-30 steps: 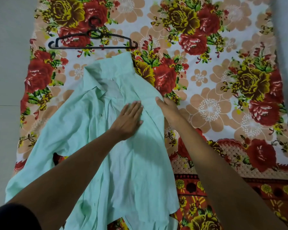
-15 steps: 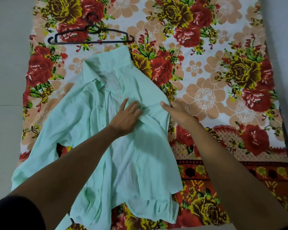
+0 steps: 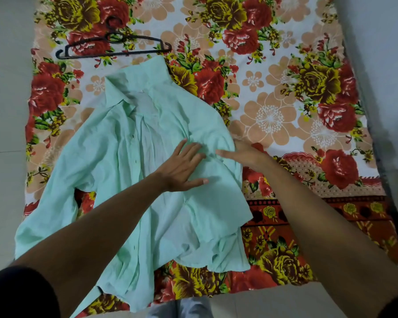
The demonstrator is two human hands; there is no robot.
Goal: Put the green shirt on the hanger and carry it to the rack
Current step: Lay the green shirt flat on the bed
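Observation:
The pale green shirt (image 3: 115, 161) lies spread and creased on the floral sheet, collar toward the far side, one sleeve trailing off the left edge. A black hanger (image 3: 115, 45) lies flat just beyond the collar, apart from the shirt. My left hand (image 3: 182, 167) rests flat on the shirt's right front panel with fingers spread. My right hand (image 3: 244, 153) lies at the shirt's right edge, thumb on the fabric, fingers partly tucked at the hem; whether it pinches the cloth is unclear.
A floral sheet (image 3: 308, 111) with red and yellow roses covers the surface. Grey floor (image 3: 5, 111) shows on the left and along the near edge. A pale wall or furniture side (image 3: 388, 65) runs along the right.
My left hand went from flat to bunching the cloth and is flat again, lower on the panel. My right hand slid toward me along the shirt's edge. The camera view shifted back.

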